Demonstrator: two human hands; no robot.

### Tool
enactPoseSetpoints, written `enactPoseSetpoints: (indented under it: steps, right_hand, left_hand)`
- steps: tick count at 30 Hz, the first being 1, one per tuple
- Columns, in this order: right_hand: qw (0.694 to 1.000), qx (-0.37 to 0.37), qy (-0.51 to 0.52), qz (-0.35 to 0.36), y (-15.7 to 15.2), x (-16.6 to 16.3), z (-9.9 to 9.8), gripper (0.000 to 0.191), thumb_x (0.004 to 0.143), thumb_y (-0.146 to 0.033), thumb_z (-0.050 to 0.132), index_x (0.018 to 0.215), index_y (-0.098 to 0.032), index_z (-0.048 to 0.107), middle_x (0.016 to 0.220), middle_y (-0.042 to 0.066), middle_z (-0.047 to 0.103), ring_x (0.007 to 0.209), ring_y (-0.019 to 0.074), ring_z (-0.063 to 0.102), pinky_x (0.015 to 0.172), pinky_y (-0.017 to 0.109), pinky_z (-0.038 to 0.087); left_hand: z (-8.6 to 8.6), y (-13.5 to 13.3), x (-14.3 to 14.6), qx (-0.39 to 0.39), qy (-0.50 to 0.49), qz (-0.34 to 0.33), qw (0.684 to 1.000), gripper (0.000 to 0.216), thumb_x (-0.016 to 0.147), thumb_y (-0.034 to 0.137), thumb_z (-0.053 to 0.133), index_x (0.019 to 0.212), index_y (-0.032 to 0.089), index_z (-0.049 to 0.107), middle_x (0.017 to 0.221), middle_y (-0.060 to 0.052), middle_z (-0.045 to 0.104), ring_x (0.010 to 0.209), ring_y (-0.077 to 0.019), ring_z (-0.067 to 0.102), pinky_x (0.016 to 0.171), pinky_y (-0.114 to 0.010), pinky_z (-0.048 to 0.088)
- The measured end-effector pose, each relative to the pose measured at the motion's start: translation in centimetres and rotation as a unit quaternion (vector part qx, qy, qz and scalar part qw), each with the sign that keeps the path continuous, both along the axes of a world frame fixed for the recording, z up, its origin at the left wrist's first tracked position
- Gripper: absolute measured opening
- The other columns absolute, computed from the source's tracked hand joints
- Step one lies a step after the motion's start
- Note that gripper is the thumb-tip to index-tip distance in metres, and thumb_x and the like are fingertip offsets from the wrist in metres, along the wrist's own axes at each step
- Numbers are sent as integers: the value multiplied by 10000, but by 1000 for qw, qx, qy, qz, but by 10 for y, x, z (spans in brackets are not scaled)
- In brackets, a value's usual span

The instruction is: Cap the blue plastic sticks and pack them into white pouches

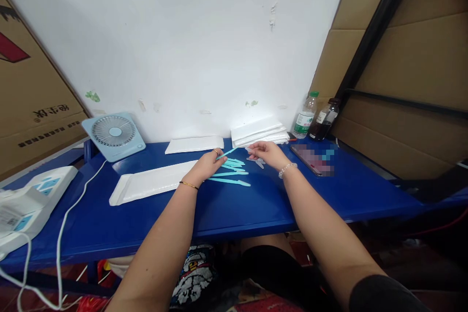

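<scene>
**While one blue strip (227,152) is pinched in my left hand (206,165), the others lie on the tabletop (256,204)**

As I sit at the blue tabletop, my left hand is closed on the near end of the blue strip. I grip it between thumb and fingers, and its far end points up and to the right, toward my right hand (266,152). Just below and to the right of this hand, the loose strips (231,173) lie flat on the tabletop in a small fan. They are close together, and some are touching.

My right hand is apart from the left, palm down, with the fingers bent over some small grey pieces (257,161). It seems to touch them, but I cannot tell if it really grasps one, because they are too small in this view.

To the left of my left wrist lies a long white tray (153,183). Behind it, near the wall, is a flat white sheet (193,144), and behind my right hand a stack of white sheets (258,131). A phone (312,159) lies to the right of my right hand, and two bottles (306,115) stand by the wall. A small fan (114,135) leans at the far left.
</scene>
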State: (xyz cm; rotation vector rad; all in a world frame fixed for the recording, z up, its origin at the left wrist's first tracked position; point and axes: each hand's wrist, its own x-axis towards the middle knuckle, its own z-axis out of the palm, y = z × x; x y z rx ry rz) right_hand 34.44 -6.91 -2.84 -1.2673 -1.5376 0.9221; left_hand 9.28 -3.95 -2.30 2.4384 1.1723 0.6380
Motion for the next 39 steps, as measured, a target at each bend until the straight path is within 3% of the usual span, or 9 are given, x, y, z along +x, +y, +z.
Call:
enactPoseSetpoints:
  steps: [3,6,10,15,24,28,32,35,39]
  right_hand:
    - [1000,23,3,3,-1,-1,1,302,742,-387,676,899,-137,613,756,61,687,697,159,665,659,260,511]
    - [992,95,-85,-10,-5,-2,4,307,758,-429,648,889,-151,651,767,47,676,678,150,624,629,254,473]
    - [966,195,-165,-31,-9,-4,7,238,801,-391,614,886,-178,678,836,44,662,709,145,566,651,255,440]
    - [953,232,-196,-20,-10,-7,8,163,827,-320,599,863,-185,683,841,38,647,735,142,549,676,248,422]
    - [956,194,-216,42,-14,-22,8,139,805,-279,613,849,-203,720,824,36,668,735,142,569,684,247,427]
    - [961,129,-234,71,-13,-14,8,162,764,-304,641,843,-193,730,767,19,685,678,134,566,636,234,418]
    - [962,72,-263,-6,-7,11,5,220,772,-350,605,832,-180,730,741,18,700,661,142,587,614,231,421]
    - [940,25,-330,-87,-3,26,0,167,733,-312,633,718,-168,715,710,36,698,660,153,604,600,229,416]
    - [904,-63,-417,-77,0,27,-6,135,654,-309,712,675,-176,705,725,56,705,669,170,623,576,231,412]
  left_hand:
    - [3,-1,1,-16,18,-30,999,370,896,461,343,817,193,586,746,-15,607,689,-165,543,624,-259,373]
    - [4,-2,1,-36,20,-44,998,385,898,425,336,831,193,636,818,-18,641,722,-161,557,640,-251,382]
    - [3,-2,0,-49,33,-47,997,368,889,419,359,846,216,663,828,4,653,691,-149,548,613,-237,373]
    - [3,-2,0,-49,36,-50,997,394,885,442,353,839,206,665,793,-3,638,662,-146,522,600,-235,360]
    - [1,-3,5,-60,53,-93,992,411,873,464,377,824,193,682,803,-25,635,691,-154,528,627,-242,375]
    - [-1,-4,4,-38,67,-82,994,421,832,537,441,784,182,663,742,-27,609,674,-164,530,609,-248,388]
    - [-6,3,2,21,59,-46,997,323,860,416,440,911,197,671,930,-60,640,845,-194,570,746,-262,423]
    - [-12,9,0,47,87,-34,995,221,799,304,536,952,234,678,1026,-48,640,937,-209,568,795,-271,419]
    - [-15,12,0,44,97,-24,994,178,779,303,564,897,243,683,970,-33,653,906,-205,578,759,-267,418]
